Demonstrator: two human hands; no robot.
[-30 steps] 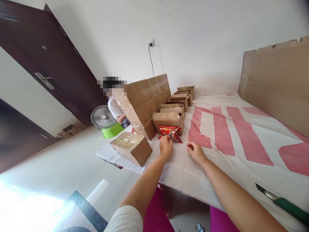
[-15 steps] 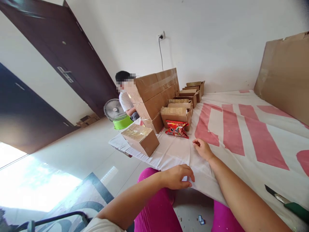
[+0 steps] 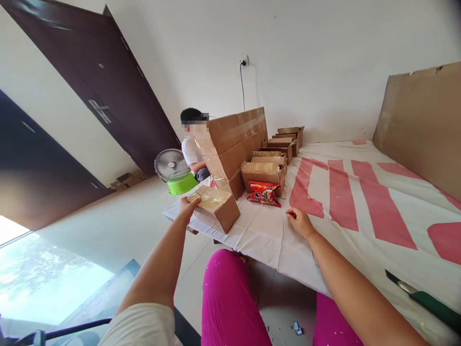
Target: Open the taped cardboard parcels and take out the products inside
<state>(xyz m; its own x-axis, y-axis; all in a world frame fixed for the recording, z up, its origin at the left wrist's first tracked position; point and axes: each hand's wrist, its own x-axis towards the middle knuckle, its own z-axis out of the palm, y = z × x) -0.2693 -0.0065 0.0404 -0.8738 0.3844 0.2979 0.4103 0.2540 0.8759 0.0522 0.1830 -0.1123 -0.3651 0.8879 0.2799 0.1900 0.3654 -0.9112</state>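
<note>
A taped cardboard box (image 3: 227, 217) sits near the left corner of the cloth-covered table. My left hand (image 3: 189, 207) grips its left end, fingers over the top edge; the underside of the grip is hidden. On the white cloth my right hand (image 3: 299, 222) rests with its fingers curled in and nothing visible in them. Just beyond it lies a red food packet (image 3: 264, 193), leaning against the nearest of several small open cartons (image 3: 261, 179).
Stacked sealed cartons (image 3: 225, 139) stand behind the small ones. A green-handled knife (image 3: 428, 302) lies at the right, blade bare. A large cardboard sheet (image 3: 421, 120) stands at the back right. Another person (image 3: 190, 151) sits beyond the stack, near a fan (image 3: 171, 165).
My left hand has moved from above the table's front edge, left and forward onto the taped box. My right hand stays in nearly the same place, and the view has shifted slightly.
</note>
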